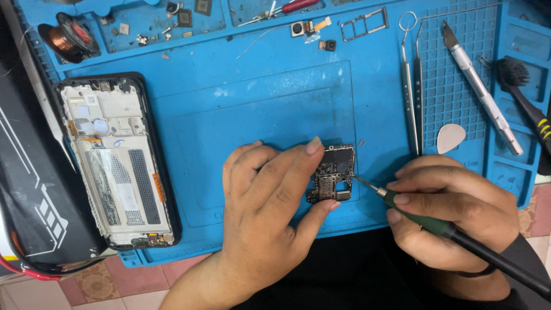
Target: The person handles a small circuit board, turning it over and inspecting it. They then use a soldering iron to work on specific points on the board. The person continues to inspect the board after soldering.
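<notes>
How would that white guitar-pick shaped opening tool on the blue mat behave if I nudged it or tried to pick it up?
The white pick looks thin and flat, so it would probably slide rather than roll. It seems light and likely flexes a little. Lying flush on the blue mat, it may be fiddly to lift without catching an edge.

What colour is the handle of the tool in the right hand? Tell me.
Dark green near the tip, black further back: the tool handle in the right hand, seen from the head view.
</notes>
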